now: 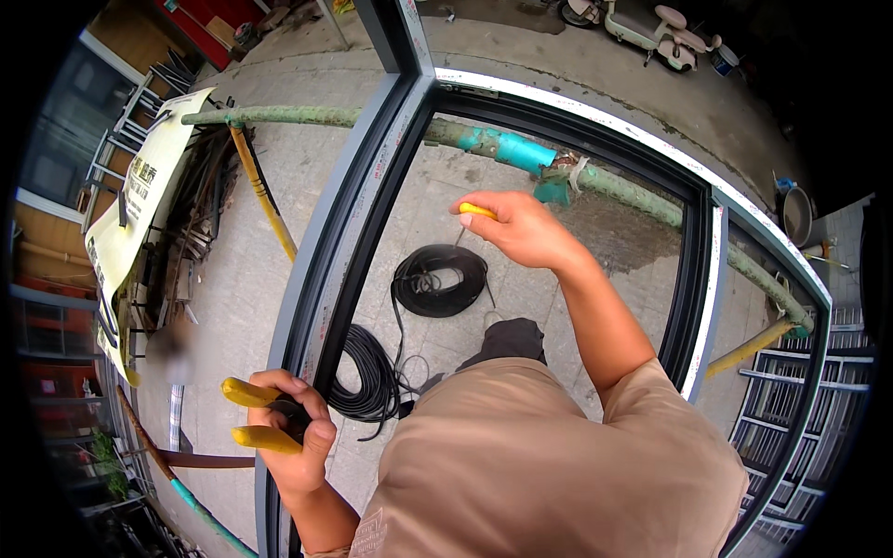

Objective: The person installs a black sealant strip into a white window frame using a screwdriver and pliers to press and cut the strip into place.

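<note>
Outdoors, on a grey paved floor (279, 177), you are standing over a large dark window frame (372, 177) that is lying across green pipe rails (642, 195). Your left hand (298, 437) is closing in a fist around yellow-handled pliers (256, 418), the two handles sticking out to the left, just beside the frame's left bar. The pliers' head is hidden behind your fingers. Your right hand (521, 228) is hovering over the frame's opening, fingers curling around a small tool with a yellow handle (476, 211); only the handle end is showing, so you cannot tell what kind of tool it is. Below, seen through the frame, two coils of black cord are lying on the floor: one round coil (439, 279) beneath the right hand, a looser one (367, 377) nearer the left hand. A yellow banner (139, 205) and a pile of metal bars (200, 200) are sitting at left, a scooter (651, 23) far off at top, stacked frames (791, 418) at right.
</note>
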Available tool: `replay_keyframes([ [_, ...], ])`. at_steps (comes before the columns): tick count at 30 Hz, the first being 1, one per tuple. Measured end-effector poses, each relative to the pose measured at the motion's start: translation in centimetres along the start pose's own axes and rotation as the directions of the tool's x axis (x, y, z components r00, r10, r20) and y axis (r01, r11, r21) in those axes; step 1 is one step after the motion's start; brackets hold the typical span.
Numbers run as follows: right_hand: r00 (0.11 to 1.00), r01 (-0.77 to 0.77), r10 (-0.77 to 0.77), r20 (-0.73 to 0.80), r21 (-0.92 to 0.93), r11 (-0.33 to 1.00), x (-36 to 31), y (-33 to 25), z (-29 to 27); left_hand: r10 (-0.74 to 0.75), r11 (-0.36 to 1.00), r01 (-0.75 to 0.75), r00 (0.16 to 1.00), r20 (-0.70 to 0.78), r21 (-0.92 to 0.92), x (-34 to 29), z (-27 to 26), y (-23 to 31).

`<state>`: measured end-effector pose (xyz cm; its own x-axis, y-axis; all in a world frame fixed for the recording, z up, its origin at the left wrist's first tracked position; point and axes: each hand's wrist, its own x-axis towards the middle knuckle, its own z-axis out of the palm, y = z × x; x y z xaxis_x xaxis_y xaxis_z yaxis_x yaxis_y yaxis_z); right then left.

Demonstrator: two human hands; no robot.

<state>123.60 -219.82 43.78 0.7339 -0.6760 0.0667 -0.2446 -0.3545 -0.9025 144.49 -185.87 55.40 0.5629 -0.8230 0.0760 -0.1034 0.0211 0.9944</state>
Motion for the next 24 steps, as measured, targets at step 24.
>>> replay_keyframes([
  [24,0.973,-0.001,-0.117,0.198,0.512,0.859,1.6,3.5,-3.7,-0.207,0.799,0.013,0.945,0.254,0.602,14.8,16.3,-7.0],
])
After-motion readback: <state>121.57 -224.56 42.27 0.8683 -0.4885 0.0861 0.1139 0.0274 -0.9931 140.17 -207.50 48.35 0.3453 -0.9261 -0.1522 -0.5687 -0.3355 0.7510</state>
